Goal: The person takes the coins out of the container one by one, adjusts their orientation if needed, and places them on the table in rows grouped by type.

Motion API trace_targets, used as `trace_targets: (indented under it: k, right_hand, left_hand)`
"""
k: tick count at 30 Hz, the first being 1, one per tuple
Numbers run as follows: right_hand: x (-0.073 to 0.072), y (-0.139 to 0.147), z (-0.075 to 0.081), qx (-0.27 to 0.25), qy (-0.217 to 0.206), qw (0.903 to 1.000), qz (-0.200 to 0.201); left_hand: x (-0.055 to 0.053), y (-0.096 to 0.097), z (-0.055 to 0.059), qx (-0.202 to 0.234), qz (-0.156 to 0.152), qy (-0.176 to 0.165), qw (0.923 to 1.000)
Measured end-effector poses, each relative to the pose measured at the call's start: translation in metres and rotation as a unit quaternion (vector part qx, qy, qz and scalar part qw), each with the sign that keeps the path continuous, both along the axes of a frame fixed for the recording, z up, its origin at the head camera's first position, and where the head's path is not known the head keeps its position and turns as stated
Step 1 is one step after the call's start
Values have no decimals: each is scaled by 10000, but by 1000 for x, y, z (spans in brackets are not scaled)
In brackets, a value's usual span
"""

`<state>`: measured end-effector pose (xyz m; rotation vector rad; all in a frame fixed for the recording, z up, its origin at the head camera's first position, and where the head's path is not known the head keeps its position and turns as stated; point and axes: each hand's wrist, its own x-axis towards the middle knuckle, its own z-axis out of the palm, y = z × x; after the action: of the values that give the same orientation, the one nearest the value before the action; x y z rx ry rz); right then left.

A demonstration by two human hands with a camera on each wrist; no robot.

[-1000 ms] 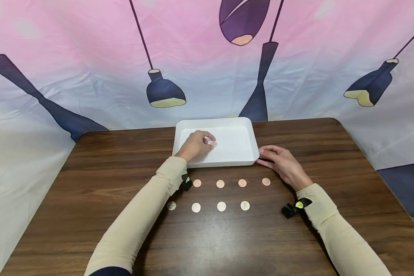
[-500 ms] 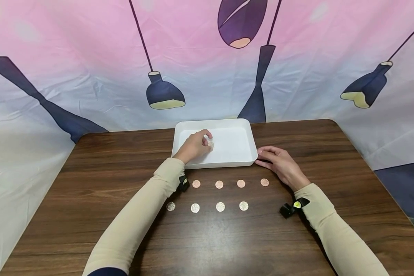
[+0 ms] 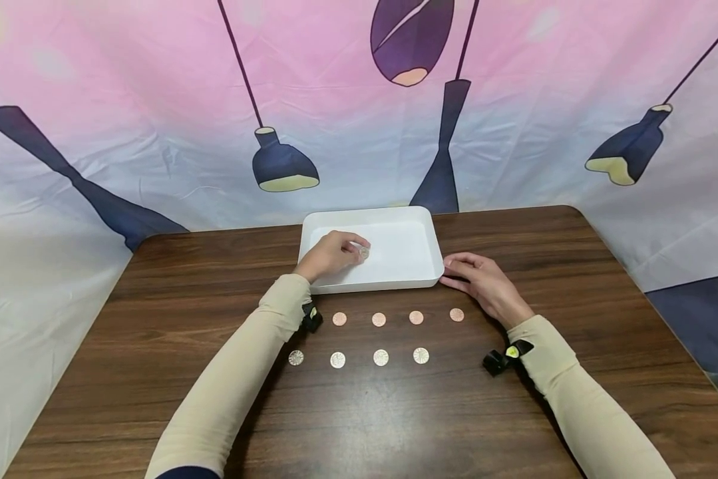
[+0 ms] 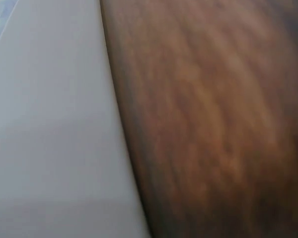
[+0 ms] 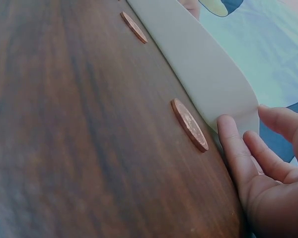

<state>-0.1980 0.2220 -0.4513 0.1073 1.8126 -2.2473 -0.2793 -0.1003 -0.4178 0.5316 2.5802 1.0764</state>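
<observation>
In the head view my left hand (image 3: pixel 333 255) reaches over the near wall of the white tray (image 3: pixel 403 263). Its thumb and fingertips pinch a small silvery coin (image 3: pixel 364 253) above the tray floor. My right hand (image 3: pixel 484 283) lies at the tray's near right corner. In the right wrist view its fingers (image 5: pixel 233 141) touch the outer wall and rim there, fairly straight. A row of several copper coins (image 3: pixel 379 320) lies in front of the tray, and a row of several silvery coins (image 3: pixel 380 358) lies nearer. The left wrist view shows only tray wall and table.
Everything rests on a dark wooden table (image 3: pixel 311 426). The tray stands near its back edge, close to a hanging cloth (image 3: pixel 347 159) printed with lamps. The nearest copper coin (image 5: pixel 189 125) lies just off the tray wall in the right wrist view.
My left hand keeps the coin over the tray; its fingers and the coin have shifted slightly, and the coin has turned. The right hand stays at the corner. The head view drifts a little.
</observation>
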Motion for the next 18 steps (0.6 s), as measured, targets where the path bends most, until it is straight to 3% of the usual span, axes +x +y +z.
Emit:
trace_targets:
  k: [6, 10, 12, 15, 18]
  right_hand:
    - [0, 0, -1, -25, -3, 10000, -2]
    - [0, -1, -2, -37, -18, 10000, 10]
    - [0, -1, -1, -39, -19, 10000, 31]
    - [0, -1, -1, -45, -21, 10000, 36]
    - [0, -1, 0, -22, -18, 10000, -5]
  left_hand:
    - [0, -4, -3, 271, 82, -182, 9994]
    - [2, -6, 1, 579, 194, -563, 9965]
    - [3, -8, 5, 1014, 295, -941, 9899]
    - [4, -11, 13, 1802, 459, -1480, 9714]
    - [5, -10, 22, 2232, 416, -1666, 9595]
